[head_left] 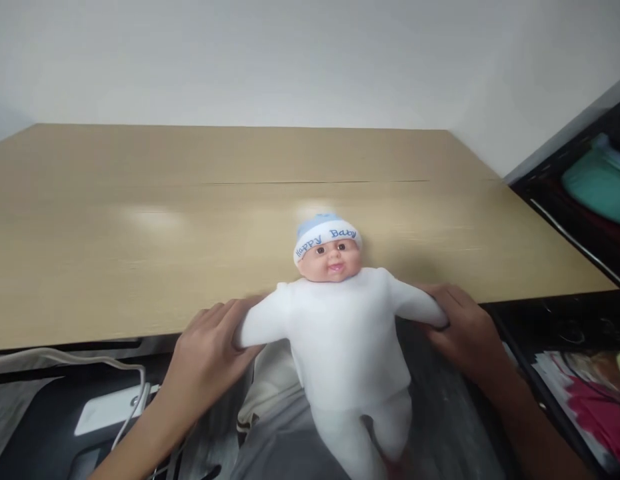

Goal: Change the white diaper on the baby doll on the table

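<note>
A baby doll (343,330) in a white soft suit and a blue-and-white cap lies face up at the near edge of a light wooden table (190,227). Its head rests on the tabletop and its legs hang over the edge towards me. My left hand (210,350) grips the end of the doll's arm on the left side. My right hand (465,327) is closed round the end of its other arm on the right side. Both doll arms are stretched out sideways.
A white device with a white cable (107,410) lies below the table edge at lower left. Dark shelves with a green folded cloth (597,180) stand at the right. Colourful fabric (590,400) lies at lower right. A white wall is behind the table.
</note>
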Available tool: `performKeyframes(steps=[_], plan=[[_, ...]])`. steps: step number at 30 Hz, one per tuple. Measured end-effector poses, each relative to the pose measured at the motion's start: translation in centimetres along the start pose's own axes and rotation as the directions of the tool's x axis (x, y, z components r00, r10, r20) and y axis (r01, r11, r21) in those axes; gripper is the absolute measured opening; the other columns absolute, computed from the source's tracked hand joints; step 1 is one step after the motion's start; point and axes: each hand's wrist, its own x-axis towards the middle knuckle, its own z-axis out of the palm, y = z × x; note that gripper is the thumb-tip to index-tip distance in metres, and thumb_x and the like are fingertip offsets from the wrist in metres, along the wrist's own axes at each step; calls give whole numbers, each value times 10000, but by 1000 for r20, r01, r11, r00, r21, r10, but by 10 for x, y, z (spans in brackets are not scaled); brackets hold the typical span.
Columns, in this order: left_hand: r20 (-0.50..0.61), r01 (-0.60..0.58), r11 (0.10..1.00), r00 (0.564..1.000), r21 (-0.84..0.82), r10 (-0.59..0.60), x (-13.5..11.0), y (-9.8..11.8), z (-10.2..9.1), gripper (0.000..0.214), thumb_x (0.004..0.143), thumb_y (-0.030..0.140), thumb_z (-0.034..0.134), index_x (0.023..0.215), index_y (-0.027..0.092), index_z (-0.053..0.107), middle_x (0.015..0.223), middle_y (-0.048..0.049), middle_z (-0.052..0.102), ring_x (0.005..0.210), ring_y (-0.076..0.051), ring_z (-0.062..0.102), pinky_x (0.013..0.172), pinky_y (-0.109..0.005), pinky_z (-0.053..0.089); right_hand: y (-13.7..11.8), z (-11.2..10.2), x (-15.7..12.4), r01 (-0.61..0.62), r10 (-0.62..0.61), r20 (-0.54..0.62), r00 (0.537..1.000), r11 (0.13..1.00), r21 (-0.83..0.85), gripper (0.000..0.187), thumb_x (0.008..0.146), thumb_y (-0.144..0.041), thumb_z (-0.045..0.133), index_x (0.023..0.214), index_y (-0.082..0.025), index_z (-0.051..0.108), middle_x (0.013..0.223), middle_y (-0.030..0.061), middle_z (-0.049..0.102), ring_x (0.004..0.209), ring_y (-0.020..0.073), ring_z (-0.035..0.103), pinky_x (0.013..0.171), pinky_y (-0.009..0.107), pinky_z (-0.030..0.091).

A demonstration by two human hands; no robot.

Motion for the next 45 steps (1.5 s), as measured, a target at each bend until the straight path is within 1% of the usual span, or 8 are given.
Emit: performKeyframes(steps=[6,10,14,20,26,32,38,45], plan=[[-29,119,992,993,46,-117,40,-25,0,474,974,664,668,1304,337,762,1088,-68,832,933,-368,783,745,-448,564,10,24,53,-22,23,22,999,998,-54,363,981,-409,650,1338,-375,699,1200,85,817,1027,416,793,736,514,608],[33,233,968,971,92,-236,81,-46,-3,511,963,712,637,1253,316,779,1096,-77,827,914,-370,779,696,-421,523,8,33,99,50,-50,47,998,999,5,320,1054,-507,631,1299,-321,718,1176,85,829,995,361,796,732,426,566],[98,248,965,962,90,-257,124,-71,-2,504,982,710,621,1215,288,767,1121,-90,826,965,-347,774,750,-400,516,11,48,148,71,-75,98,992,996,49,349,1058,-596,633,1151,-275,732,1081,78,820,930,323,769,737,399,523],[52,209,954,973,217,-225,192,-110,20,626,956,808,612,1189,237,720,1141,-120,807,1011,-358,763,747,-366,463,31,86,230,31,-33,-50,998,999,-33,468,984,-701,672,1063,-243,727,1053,114,819,901,331,738,715,383,475],[-86,187,953,981,238,-171,261,-142,48,678,933,838,619,1183,213,698,1124,-133,808,1030,-371,757,802,-389,463,56,109,300,37,-43,-156,987,998,-42,509,966,-688,650,1171,-229,730,1127,153,828,968,362,736,750,398,498],[-155,172,950,979,260,-135,318,-165,67,722,912,856,649,1161,180,700,1098,-147,786,1008,-366,724,888,-419,464,84,122,365,91,-132,-252,959,982,-166,485,916,-628,666,1128,-193,701,1121,182,776,1081,397,669,968,520,492],[-168,136,964,981,229,-98,350,-181,76,758,951,894,604,1140,168,718,1096,-166,725,1082,-365,640,983,-453,457,105,128,403,124,-160,-233,959,979,-161,608,998,-725,594,1246,-181,705,1206,199,731,1139,412,610,1046,576,452],[-168,100,975,984,199,-67,351,-189,82,745,1003,810,621,1380,172,705,1380,-212,656,1286,-417,559,1141,-523,414,118,131,408,193,-211,-157,965,974,-120,737,1052,-796,502,1426,-188,686,1341,204,722,1185,396,610,1092,551,441]])
